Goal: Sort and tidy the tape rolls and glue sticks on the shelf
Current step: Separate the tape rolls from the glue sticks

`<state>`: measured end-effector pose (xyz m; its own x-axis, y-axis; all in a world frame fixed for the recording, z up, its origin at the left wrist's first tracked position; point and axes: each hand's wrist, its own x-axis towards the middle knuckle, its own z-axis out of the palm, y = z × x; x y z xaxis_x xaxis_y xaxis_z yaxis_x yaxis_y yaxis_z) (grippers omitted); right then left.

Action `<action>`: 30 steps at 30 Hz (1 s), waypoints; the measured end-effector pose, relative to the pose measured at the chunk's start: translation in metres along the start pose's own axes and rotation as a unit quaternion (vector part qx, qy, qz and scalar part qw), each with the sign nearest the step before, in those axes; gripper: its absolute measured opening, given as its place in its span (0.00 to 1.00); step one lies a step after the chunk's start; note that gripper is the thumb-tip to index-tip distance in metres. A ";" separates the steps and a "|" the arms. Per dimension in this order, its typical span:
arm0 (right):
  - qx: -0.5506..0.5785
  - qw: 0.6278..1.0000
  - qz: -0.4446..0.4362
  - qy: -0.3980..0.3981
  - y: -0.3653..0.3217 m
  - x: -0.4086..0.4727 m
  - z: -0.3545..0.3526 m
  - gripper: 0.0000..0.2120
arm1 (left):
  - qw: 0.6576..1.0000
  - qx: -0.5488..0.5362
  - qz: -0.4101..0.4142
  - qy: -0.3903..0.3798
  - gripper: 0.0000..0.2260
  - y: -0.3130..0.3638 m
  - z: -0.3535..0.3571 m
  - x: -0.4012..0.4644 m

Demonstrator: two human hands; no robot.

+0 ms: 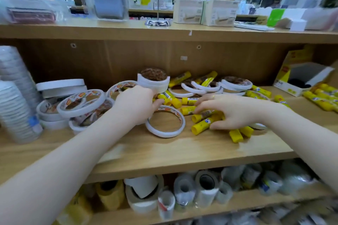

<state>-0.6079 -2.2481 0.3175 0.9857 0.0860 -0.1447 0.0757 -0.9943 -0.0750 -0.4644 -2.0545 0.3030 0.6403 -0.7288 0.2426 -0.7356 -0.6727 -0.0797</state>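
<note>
White tape rolls and yellow glue sticks lie mixed on the middle wooden shelf [164,151]. My left hand [135,104] grips a short stack of white tape rolls [153,80] from below, and its thumb reaches toward a single tape ring [165,121] lying flat. A pile of tape rolls [80,104] sits to the left of that hand. My right hand [232,109] curls its fingers and thumb over a bunch of glue sticks [203,124]. More glue sticks [182,78] and thin tape rings [236,83] lie behind at the back.
A yellow display box [300,76] stands open at the right, with a row of glue sticks [321,98] beside it. Tall stacks of clear rolls [14,97] fill the left end. The lower shelf holds large tape rolls [142,193]. Cartons [204,11] sit on the top shelf.
</note>
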 end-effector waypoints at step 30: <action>0.162 0.943 0.095 0.274 0.090 -0.026 0.000 0.11 | 0.964 -0.202 0.167 0.043 0.24 0.120 0.022 -0.024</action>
<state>-0.6270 -2.3397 0.3141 0.9134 -0.2259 0.3387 -0.0727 -0.9091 -0.4102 -0.5629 -2.1202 0.2663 0.3447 -0.8712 0.3496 -0.9349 -0.2851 0.2114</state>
